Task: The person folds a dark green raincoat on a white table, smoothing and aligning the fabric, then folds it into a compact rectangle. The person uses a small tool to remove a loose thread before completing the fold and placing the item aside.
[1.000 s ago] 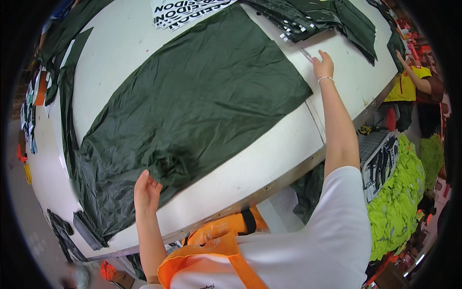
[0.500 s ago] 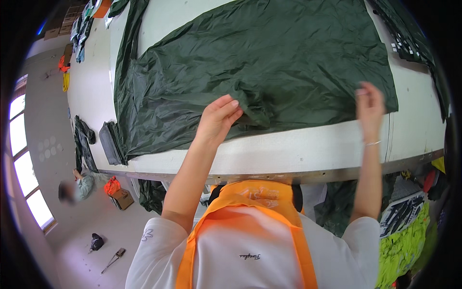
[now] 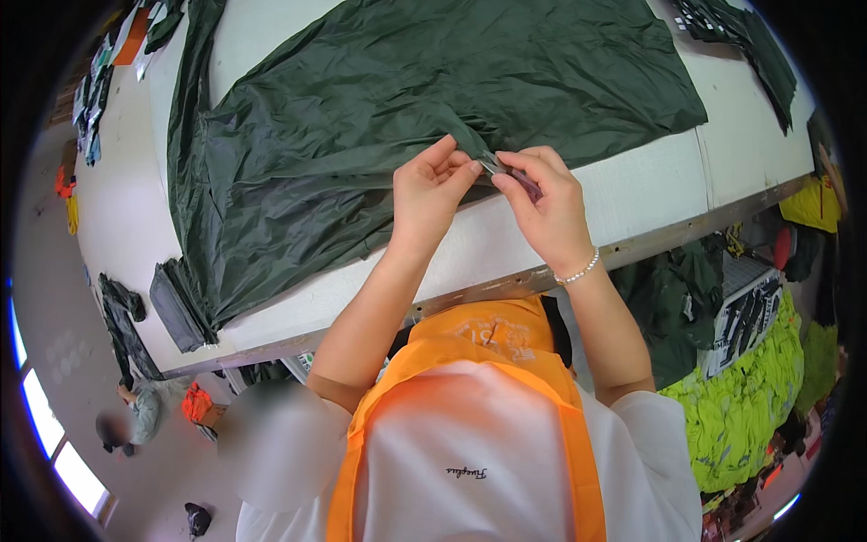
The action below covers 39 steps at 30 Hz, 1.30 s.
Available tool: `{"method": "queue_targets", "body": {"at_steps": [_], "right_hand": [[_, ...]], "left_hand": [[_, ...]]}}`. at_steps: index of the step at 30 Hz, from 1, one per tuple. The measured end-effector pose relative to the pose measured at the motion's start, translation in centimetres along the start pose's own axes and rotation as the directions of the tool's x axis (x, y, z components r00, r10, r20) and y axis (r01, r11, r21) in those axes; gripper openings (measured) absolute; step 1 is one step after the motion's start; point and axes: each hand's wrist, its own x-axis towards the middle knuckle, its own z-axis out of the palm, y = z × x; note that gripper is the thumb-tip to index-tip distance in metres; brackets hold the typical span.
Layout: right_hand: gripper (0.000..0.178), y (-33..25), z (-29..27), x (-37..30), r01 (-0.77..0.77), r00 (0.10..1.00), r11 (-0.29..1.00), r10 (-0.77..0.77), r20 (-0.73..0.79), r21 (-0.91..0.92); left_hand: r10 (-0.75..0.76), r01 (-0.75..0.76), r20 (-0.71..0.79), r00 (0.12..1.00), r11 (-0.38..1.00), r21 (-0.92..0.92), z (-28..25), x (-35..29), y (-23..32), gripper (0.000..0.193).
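Dark green crinkled fabric (image 3: pixel 388 95), fold pinched by loosely curled left hand (image 3: pixel 428 191); just right, purplish-handled snips (image 3: pixel 527 185) gripped in curled right hand (image 3: pixel 553 206); smooth white tabletop (image 3: pixel 646 188) beneath.

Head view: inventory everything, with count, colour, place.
spread cloth: seemingly 1, dark green, across table
table: 1, white, beneath cloth
folded bundle: 1, dark green, table's left end
cloth pile: count unclear, dark green, table's upper right
bright heap: 1, lime, lower right
co-worker: at least 1, greyish clothing, far left
other things: several, mixed colours, around rim
small tool: 1, silver and purplish, right hand
apron: 1, orange, on wearer
shirt: 1, white, under apron
bracelet: 1, white, right wrist
left hand: 1, bare, pinching cloth
right hand: 1, bare, beside left hand
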Motion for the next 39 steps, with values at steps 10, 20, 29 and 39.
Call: {"method": "queue_targets", "body": {"at_steps": [10, 20, 29, 39], "right_hand": [[0.015, -1.4, 2.1, -1.8, -0.008, 0.991, 0.998, -0.001, -0.134, -0.065], [0.021, 6.2, -6.3, 1.7, -0.24, 0.898, 0.971, 0.23, -0.376, 0.02], [0.028, 29.4, -35.7, 7.4, -0.635, 0.663, 0.632, 0.152, -0.733, -0.444], [0.028, 8.7, -6.8, 4.6, 0.013, 0.994, 0.986, 0.005, 0.107, -0.166]], "left_hand": [[-0.019, 0.021, 0.074, 0.997, 1.0, -0.022, -1.4, -0.7, -0.3, 0.034], [0.144, -0.183, 0.138, 0.98, 0.923, 0.339, -3.1, -0.8, 0.5, 0.048], [0.609, -0.031, -0.037, 0.792, 0.1, 0.994, -18.0, -1.9, 0.4, 0.041], [0.513, -0.004, 0.078, 0.855, -0.143, 0.99, -22.0, 0.8, 1.3, 0.047]]}}
